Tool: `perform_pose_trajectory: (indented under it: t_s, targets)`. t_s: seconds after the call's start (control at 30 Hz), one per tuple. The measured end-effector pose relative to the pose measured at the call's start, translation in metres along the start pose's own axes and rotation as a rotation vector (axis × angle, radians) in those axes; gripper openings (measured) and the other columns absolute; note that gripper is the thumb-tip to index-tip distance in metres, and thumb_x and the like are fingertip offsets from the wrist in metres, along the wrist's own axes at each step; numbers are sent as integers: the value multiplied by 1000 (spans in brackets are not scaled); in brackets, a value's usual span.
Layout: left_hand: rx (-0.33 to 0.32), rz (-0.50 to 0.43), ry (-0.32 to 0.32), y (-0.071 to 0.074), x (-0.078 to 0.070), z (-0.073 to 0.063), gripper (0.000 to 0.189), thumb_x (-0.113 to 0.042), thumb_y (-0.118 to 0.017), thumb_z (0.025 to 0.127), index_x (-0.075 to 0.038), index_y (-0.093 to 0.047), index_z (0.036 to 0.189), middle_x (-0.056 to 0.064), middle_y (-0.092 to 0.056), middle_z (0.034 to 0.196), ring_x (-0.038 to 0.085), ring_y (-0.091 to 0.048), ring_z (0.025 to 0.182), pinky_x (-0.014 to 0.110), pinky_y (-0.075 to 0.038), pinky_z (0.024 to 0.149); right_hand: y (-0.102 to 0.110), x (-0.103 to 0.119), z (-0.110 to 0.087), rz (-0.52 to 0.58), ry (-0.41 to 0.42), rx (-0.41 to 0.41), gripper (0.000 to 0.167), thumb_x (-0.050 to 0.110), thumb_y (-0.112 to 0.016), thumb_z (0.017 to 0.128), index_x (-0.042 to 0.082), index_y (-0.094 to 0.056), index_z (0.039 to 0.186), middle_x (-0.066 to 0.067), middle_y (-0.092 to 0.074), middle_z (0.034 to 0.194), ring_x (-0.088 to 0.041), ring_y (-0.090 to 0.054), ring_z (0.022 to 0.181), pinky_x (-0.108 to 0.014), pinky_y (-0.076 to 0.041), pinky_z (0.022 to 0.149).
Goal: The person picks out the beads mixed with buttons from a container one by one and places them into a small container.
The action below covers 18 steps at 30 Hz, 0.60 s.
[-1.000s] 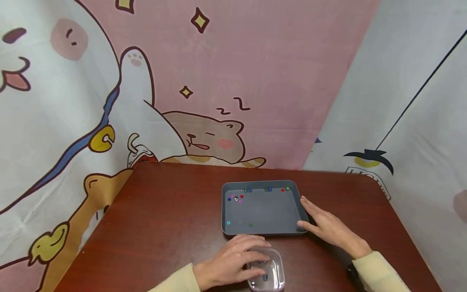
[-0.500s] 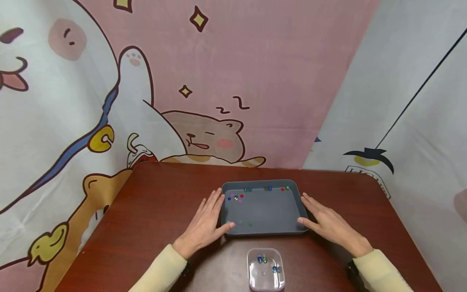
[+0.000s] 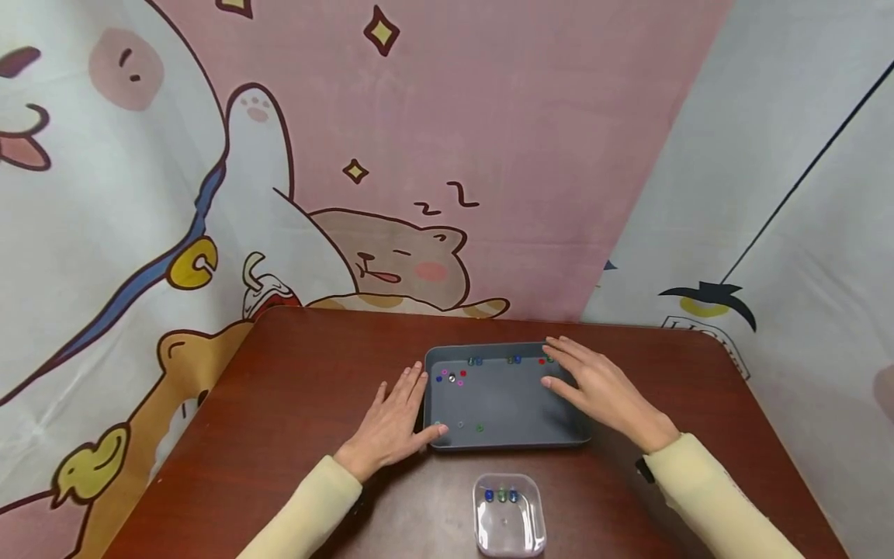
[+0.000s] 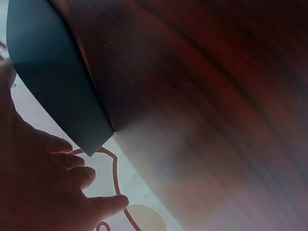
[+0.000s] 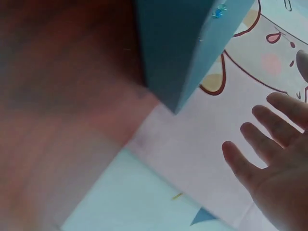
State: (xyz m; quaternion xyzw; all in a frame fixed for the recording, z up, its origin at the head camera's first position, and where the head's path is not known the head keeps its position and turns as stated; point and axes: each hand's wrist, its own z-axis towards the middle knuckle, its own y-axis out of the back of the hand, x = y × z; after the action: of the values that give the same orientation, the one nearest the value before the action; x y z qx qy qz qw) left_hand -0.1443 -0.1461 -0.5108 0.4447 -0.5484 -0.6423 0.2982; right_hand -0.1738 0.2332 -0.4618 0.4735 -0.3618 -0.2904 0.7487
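Observation:
A shallow grey tray [image 3: 513, 404] lies on the table. My left hand [image 3: 391, 423] rests along its left edge, fingers straight, with the thumb over the near left corner. Above the tray's right end is my right hand [image 3: 608, 392], its fingers spread and nothing in its grasp. Shiny glass beads [image 3: 475, 361] sit along the tray's far wall, and a red bead [image 3: 542, 361] lies close under the right fingertips. Small coloured beads and rings [image 3: 452, 378] cluster in the far left corner. A green ring [image 3: 479, 428] lies near the front wall.
A clear square plastic box [image 3: 508, 528] stands in front of the tray, with three blue and green glass beads [image 3: 501, 495] in a row inside. The brown wooden table [image 3: 293, 435] meets a cartoon-printed cloth [image 3: 531, 155] behind.
My left hand has left the clear box for the tray's left edge. My right hand has come off the right rim, moving up and left over the tray. Beads in the box have rolled into a row.

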Motion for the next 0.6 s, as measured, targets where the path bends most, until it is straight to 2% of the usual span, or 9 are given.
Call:
perform_pose_trajectory:
  t_s: [0.17, 0.3, 0.6]
  targets:
    - [42, 7, -9, 0, 2, -1, 107, -82, -41, 94, -4, -21, 165, 9, -9, 174, 27, -12, 159, 63, -19, 122, -3, 10, 29, 57, 8, 53, 59, 41, -71, 99, 5, -61, 144, -17, -58, 147, -36, -55, 135, -58, -46, 106]
    - [50, 2, -20, 0, 2, -1, 108, -82, -43, 93, -4, -21, 165, 9, -9, 174, 28, -12, 159, 64, -20, 121, -11, 15, 50, 128, 16, 108, 51, 36, -71, 99, 8, -65, 141, -12, -64, 141, -31, -59, 131, -54, -47, 106]
    - [55, 41, -26, 1, 1, 2, 107, -81, -45, 93, -4, -25, 164, 10, -14, 173, 27, -14, 159, 63, -19, 122, -34, 26, 79, 224, 46, 203, 42, 27, -71, 100, 7, -68, 137, -10, -67, 136, -29, -63, 126, -50, -50, 104]
